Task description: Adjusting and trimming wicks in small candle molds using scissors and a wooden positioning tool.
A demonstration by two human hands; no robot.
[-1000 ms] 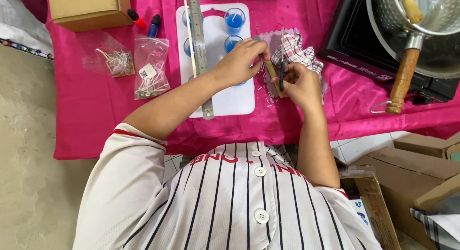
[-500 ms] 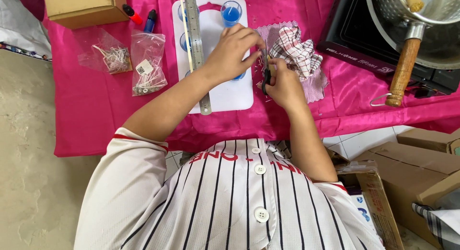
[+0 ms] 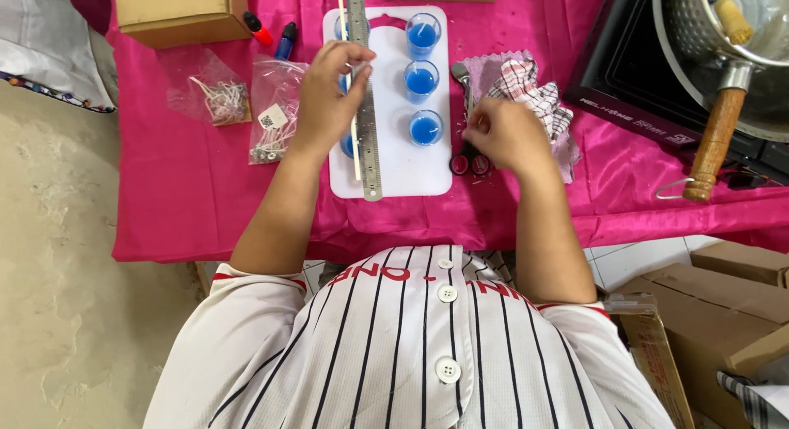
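My left hand [image 3: 327, 92] lies over the left side of a white board [image 3: 394, 170], its fingertips pinched on a thin white stick [image 3: 355, 154] that runs beside a steel ruler [image 3: 366, 141]. Three small glasses of blue wax [image 3: 422, 80] stand in a column on the board. Just right of the board, my right hand [image 3: 503, 137] is curled over black-handled scissors [image 3: 468, 162] on the pink cloth. A checked rag [image 3: 526, 88] lies right behind that hand.
Two clear bags of wicks [image 3: 273, 117] lie left of the board, with a red marker [image 3: 256, 26], a blue marker [image 3: 286, 39] and a cardboard box [image 3: 177, 14] behind them. A black stove [image 3: 649, 92] carries a pot with a wooden handle [image 3: 711, 141] at the right. Cardboard boxes [image 3: 723, 314] stand on the floor.
My hands have come apart. The left went left to the stick and ruler; the right dropped with the scissors to the cloth beside the board.
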